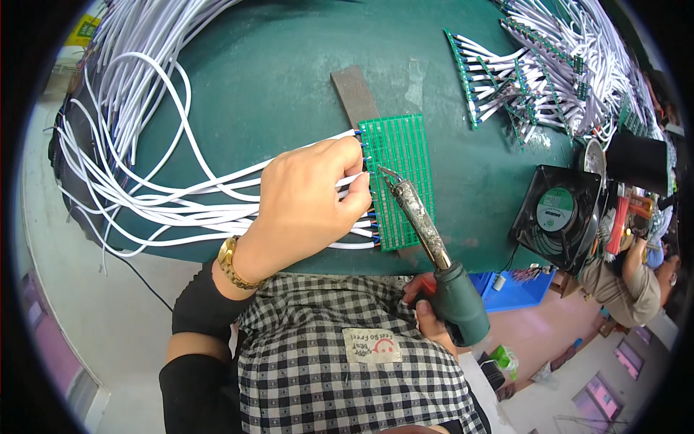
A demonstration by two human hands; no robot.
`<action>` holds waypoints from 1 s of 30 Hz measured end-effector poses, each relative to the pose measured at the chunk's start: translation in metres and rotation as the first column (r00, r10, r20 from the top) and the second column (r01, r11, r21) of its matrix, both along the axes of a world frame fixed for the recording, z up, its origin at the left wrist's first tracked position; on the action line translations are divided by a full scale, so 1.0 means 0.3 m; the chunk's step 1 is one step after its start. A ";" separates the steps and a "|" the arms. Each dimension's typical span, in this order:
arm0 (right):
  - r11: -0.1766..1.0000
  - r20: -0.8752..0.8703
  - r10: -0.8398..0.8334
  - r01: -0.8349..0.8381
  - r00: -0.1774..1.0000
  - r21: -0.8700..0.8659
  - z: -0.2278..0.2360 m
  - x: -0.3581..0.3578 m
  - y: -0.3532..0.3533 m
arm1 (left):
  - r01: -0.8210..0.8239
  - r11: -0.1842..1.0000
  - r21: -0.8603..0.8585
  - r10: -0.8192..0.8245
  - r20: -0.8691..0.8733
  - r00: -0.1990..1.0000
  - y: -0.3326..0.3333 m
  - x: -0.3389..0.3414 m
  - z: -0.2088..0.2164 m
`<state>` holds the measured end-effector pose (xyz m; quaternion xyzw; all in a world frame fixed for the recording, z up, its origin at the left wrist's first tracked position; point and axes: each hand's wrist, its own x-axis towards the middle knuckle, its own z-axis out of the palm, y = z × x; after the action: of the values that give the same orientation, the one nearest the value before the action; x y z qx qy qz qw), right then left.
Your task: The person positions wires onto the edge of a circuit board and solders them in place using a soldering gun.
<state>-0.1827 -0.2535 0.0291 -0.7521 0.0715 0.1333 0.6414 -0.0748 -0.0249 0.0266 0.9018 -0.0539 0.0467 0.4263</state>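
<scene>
Between the thumb and fingers of my left hand [307, 195] a white cable [352, 180] is pinched, its end at the left edge of a green circuit board panel [405, 184]. Several other white cables [210, 215] run in from the left to that same edge, above and below the hand. My right hand [428, 315] grips a soldering iron [463, 307] with a dark green handle, and is partly hidden behind it. The iron's tip touches or hovers just over the board near the pinched cable; I cannot tell which. Beneath the panel lies a grey-brown flat bar [354, 94].
A large bundle of white cables [137, 58] hangs over the table's left side. Cabled green boards [535, 79] are piled at the far right. A black fan [555, 213] stands at the right edge, near a blue crate [517, 289]. Another person [625, 286] sits beyond.
</scene>
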 end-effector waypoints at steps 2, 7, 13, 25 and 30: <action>1.000 -0.019 0.004 -0.005 1.000 -0.017 -0.005 -0.002 -0.022 | 0.030 0.999 -0.013 -0.030 0.011 0.999 -0.010 0.013 -0.002; 0.980 -0.021 0.130 -0.132 0.991 -0.148 0.009 0.013 -0.032 | 0.014 1.000 0.018 -0.015 0.022 1.000 -0.008 0.004 0.001; 0.983 -0.039 0.085 -0.090 0.996 -0.159 0.007 -0.010 -0.034 | 0.000 1.000 0.012 -0.001 0.075 0.997 0.001 -0.010 -0.012; 0.912 -0.057 0.279 -0.283 0.959 -0.296 0.012 0.016 -0.057 | 0.008 1.000 0.006 -0.008 0.058 0.998 -0.010 0.009 -0.010; 0.946 0.034 0.243 -0.229 0.970 -0.229 -0.023 0.009 -0.062 | 0.004 1.000 0.025 -0.006 0.072 0.997 0.001 -0.004 -0.012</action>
<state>-0.1801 -0.2722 0.0223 -0.8264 -0.0242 0.1767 0.5340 -0.0759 -0.0246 0.0230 0.9047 -0.0722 0.0772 0.4128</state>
